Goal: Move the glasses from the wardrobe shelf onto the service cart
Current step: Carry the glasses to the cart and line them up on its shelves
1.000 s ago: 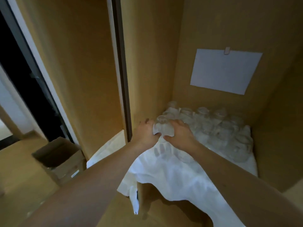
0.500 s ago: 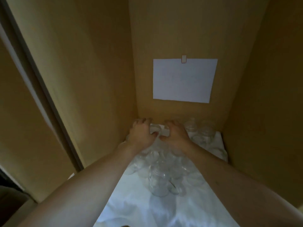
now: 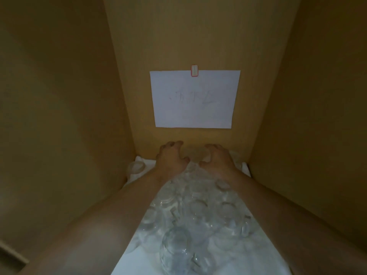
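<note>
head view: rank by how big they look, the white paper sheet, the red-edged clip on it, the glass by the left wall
1. white paper sheet
2. glass by the left wall
3. red-edged clip
This is apparent size only; the glass sits nearer the camera than the sheet.

Clear glossy glass tumblers (image 3: 184,213), smooth and see-through, catching small highlights. White cloth liner (image 3: 266,261) under them, matt, soft, slightly wrinkled. Tan wood-grain wardrobe panels (image 3: 59,96), matt laminate look, smooth. White paper sheet (image 3: 194,100) on the back panel, flat matt, faint pencil-like marks. Small white plastic clip with red edge (image 3: 194,70) at its top, slightly shiny.
</note>
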A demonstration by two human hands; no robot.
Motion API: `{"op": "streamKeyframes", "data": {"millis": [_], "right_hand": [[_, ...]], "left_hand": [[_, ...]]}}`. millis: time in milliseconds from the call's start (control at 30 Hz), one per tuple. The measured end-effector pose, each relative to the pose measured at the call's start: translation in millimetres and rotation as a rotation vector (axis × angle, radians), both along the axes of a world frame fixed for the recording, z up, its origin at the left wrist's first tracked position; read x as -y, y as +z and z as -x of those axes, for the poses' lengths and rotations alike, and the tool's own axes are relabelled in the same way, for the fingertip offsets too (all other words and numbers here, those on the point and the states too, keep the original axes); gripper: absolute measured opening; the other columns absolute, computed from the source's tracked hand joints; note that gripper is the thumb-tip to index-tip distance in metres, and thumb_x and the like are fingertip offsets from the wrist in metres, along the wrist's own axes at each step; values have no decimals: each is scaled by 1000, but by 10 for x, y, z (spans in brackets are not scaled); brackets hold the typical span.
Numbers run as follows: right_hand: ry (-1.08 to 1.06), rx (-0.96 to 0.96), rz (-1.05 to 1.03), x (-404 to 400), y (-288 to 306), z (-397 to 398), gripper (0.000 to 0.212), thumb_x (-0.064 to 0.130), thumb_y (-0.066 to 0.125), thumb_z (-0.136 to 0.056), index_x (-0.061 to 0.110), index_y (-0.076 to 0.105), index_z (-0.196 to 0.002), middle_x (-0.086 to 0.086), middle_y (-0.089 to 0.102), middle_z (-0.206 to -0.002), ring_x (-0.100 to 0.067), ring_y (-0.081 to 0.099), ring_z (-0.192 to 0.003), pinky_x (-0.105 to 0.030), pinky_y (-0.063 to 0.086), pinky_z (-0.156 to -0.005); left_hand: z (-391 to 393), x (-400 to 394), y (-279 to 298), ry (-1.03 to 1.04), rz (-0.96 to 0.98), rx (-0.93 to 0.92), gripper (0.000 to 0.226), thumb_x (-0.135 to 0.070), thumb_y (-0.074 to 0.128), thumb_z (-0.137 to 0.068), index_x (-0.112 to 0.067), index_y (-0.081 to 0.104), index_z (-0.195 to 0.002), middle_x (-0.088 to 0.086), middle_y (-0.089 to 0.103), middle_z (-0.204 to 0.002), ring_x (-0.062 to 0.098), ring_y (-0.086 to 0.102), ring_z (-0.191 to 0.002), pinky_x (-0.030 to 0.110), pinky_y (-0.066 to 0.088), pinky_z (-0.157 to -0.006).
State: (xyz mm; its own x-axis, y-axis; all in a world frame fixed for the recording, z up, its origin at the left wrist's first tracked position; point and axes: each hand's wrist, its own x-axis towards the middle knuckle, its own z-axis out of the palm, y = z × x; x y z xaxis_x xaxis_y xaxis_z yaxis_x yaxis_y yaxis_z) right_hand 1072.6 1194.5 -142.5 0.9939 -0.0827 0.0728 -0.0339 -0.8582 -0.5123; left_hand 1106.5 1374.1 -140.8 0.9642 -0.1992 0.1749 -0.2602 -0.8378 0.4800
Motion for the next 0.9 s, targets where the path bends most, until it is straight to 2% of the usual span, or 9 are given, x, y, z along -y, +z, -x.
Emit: {"op": "streamKeyframes", "data": {"millis": [333, 500, 567, 600, 667, 700, 733, 800, 900], "right_hand": [[-146, -93, -2, 68, -139, -501, 81, 42, 71, -89, 17, 34, -156, -14, 40, -153, -34, 41, -138, -40, 40, -112], [-187, -112, 45, 42, -209, -706, 78, 41, 70, -90, 17, 34, -155, -16, 40, -149, -38, 42, -134, -43, 42, -109], [-209, -126, 83, 44, -215, -768, 74, 39, 70, -88, 16, 37, -151, -17, 43, -145, -40, 45, -131, -43, 44, -106], [-221, -139, 92, 47, -211, -797, 72, 37, 71, -88, 15, 40, -149, -18, 45, -142, -40, 46, -130, -43, 44, -105], [-241, -170, 103, 56, -180, -863, 66, 34, 71, -88, 12, 45, -144, -16, 50, -138, -36, 51, -127, -41, 47, -101], [-240, -188, 110, 62, -160, -897, 62, 32, 71, -88, 12, 48, -142, -14, 53, -136, -33, 54, -125, -40, 49, -101], [-235, -207, 113, 67, -140, -932, 59, 31, 71, -89, 12, 50, -141, -12, 56, -135, -30, 57, -123, -39, 51, -100], [-234, -236, 113, 72, -107, -991, 58, 29, 73, -88, 13, 51, -140, -9, 59, -134, -27, 60, -121, -39, 52, -100], [-269, -263, 119, 66, -70, -1035, 63, 22, 77, -84, 12, 47, -139, -10, 59, -132, -28, 60, -120, -37, 52, -95]], "left_hand": [[-744, 244, -132, -72, -12, -241, 77, -38, 71, -86, -27, 37, -155, 8, 42, -153, 32, 48, -134, 42, 50, -103], [-990, 318, -243, -134, 58, -398, 75, -25, 68, -88, -22, 37, -155, 7, 46, -153, 25, 54, -129, 30, 51, -100], [-1063, 362, -261, -142, 75, -447, 73, -23, 69, -87, -20, 40, -153, 6, 51, -147, 24, 58, -123, 27, 52, -92], [-1087, 396, -266, -145, 69, -464, 67, -24, 70, -87, -20, 45, -149, 5, 55, -141, 22, 61, -115, 25, 51, -84], [-1141, 474, -270, -159, 24, -466, 40, -25, 70, -87, -19, 61, -126, 1, 63, -118, 14, 61, -88, 20, 47, -66], [-1164, 515, -263, -169, -7, -474, 28, -23, 68, -88, -18, 63, -115, -3, 62, -103, 9, 54, -74, 19, 44, -55], [-1179, 551, -242, -180, -42, -490, 25, -21, 66, -89, -16, 63, -114, -7, 56, -90, 6, 48, -67, 18, 41, -45], [-1206, 608, -200, -198, -125, -534, 24, -20, 63, -89, -15, 60, -112, -7, 51, -88, 8, 47, -66, 17, 36, -35], [-1230, 656, -200, -226, -201, -598, 10, -17, 67, -81, -16, 58, -87, 0, 54, -84, 15, 55, -66, 15, 41, -35]]}}
